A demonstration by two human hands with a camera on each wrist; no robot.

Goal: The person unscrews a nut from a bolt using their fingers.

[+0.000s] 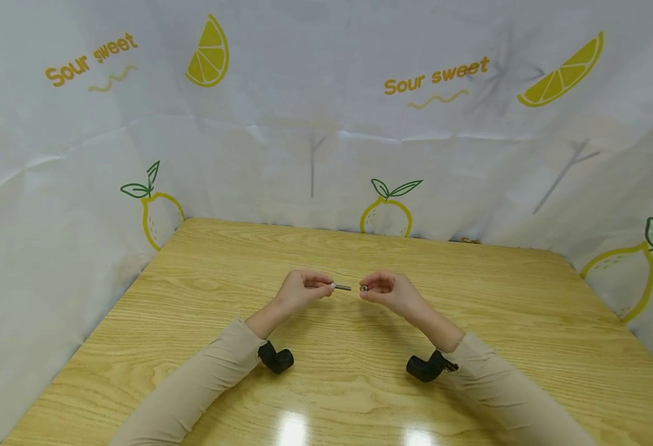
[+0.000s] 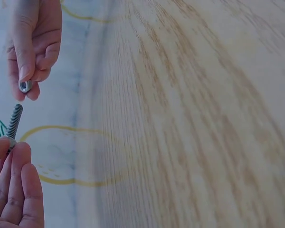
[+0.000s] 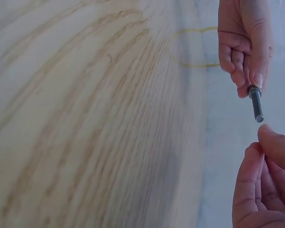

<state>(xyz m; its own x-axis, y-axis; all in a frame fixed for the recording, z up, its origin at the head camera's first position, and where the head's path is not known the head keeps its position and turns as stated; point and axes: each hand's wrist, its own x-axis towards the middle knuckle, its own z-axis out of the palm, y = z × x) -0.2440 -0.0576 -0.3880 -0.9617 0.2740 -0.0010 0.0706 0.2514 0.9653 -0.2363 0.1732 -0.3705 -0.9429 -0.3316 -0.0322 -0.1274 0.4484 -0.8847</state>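
Note:
Between thumb and fingers, my left hand (image 1: 306, 288) pinches a metal bolt (image 1: 342, 287) by its head. The threaded shank (image 2: 15, 118) sticks out toward the other hand. My right hand (image 1: 389, 290) pinches a small metal nut (image 1: 363, 288) at its fingertips, its hole showing in the left wrist view. A short gap separates the bolt's tip from the nut. In the right wrist view the bolt (image 3: 256, 105) points at the right fingertips (image 3: 265, 129), which hide the nut there. Both hands are held above the wooden table.
The wood-grain table (image 1: 326, 371) spreads under both arms. Behind and beside it hangs a white cloth (image 1: 282, 155) printed with lemons and lettering. A black wrist mount (image 1: 276, 358) juts from the left sleeve, and another black mount (image 1: 425, 367) from the right.

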